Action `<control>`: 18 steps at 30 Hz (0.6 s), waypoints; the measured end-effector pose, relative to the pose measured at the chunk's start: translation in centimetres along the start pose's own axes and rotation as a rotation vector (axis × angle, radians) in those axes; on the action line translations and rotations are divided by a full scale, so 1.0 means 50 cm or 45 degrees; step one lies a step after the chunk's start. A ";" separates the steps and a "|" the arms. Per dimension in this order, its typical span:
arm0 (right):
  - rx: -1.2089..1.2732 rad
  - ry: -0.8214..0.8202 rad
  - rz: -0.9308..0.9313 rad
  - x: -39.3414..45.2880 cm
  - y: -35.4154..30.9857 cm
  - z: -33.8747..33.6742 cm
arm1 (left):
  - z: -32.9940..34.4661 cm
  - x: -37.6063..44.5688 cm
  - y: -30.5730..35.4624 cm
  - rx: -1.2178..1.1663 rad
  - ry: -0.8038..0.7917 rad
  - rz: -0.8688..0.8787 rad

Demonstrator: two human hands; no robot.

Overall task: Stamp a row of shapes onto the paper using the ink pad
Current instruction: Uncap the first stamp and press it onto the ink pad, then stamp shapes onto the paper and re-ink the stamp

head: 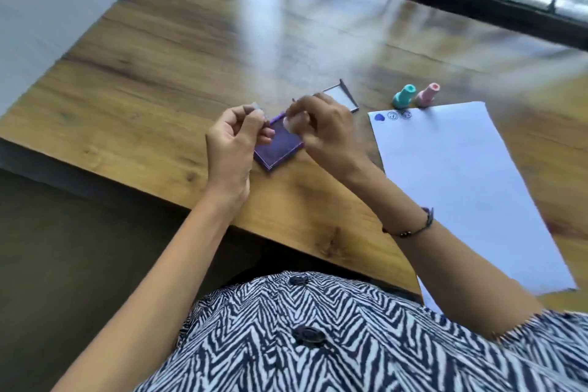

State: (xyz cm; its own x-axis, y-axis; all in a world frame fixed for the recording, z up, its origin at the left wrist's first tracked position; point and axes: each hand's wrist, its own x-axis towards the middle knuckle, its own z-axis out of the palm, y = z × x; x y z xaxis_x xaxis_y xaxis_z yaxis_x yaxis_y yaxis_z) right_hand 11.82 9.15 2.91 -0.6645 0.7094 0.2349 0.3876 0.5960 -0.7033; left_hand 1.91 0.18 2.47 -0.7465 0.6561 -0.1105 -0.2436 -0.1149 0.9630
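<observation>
The purple ink pad sits open on the wooden tabletop, close to the near edge, and both hands are bunched up right over it. The right hand has its grip pinched around a small pale stamp held down at the pad's far corner; it's blurry, so I can't tell if it's actually touching the ink. The left hand has its fingers curled around a small greyish piece, can't make out what it is. The pad's clear lid lies just beyond the right hand. To the right is the white paper, with a blue heart and two round prints in a row at its far left corner. A teal stamp and a pink stamp stand upright side by side at the paper's far edge
</observation>
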 end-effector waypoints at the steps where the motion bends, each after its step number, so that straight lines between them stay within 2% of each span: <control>1: 0.136 0.185 0.087 -0.017 0.023 -0.030 | 0.017 -0.009 -0.007 0.045 -0.066 0.025; 4: 0.430 0.580 0.437 -0.078 0.116 -0.124 | 0.086 -0.045 -0.031 0.222 -0.347 0.051; 6: 0.569 0.732 0.590 -0.121 0.168 -0.168 | 0.139 -0.067 -0.049 0.391 -0.541 0.098; 8: 0.724 0.807 0.655 -0.160 0.195 -0.183 | 0.182 -0.084 -0.065 0.585 -0.706 0.241; 11: 0.945 0.840 0.655 -0.214 0.201 -0.178 | 0.218 -0.106 -0.090 0.750 -0.878 0.407; 15: 1.205 0.825 0.748 -0.244 0.190 -0.178 | 0.224 -0.120 -0.117 0.921 -0.990 0.529; 17: 1.179 0.757 0.791 -0.228 0.189 -0.198 | 0.222 -0.122 -0.119 0.945 -1.027 0.535; 18: 1.051 0.710 0.777 -0.211 0.192 -0.211 | 0.222 -0.120 -0.118 0.955 -1.033 0.535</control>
State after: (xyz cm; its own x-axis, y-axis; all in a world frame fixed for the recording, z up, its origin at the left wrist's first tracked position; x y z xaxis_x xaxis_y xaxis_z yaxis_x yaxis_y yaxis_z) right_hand 29.30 11.35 0.77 -0.0595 0.9828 -0.1747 -0.1240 -0.1809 -0.9756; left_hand 14.73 5.21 0.17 -0.0040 0.9842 0.1773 0.5535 -0.1454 0.8200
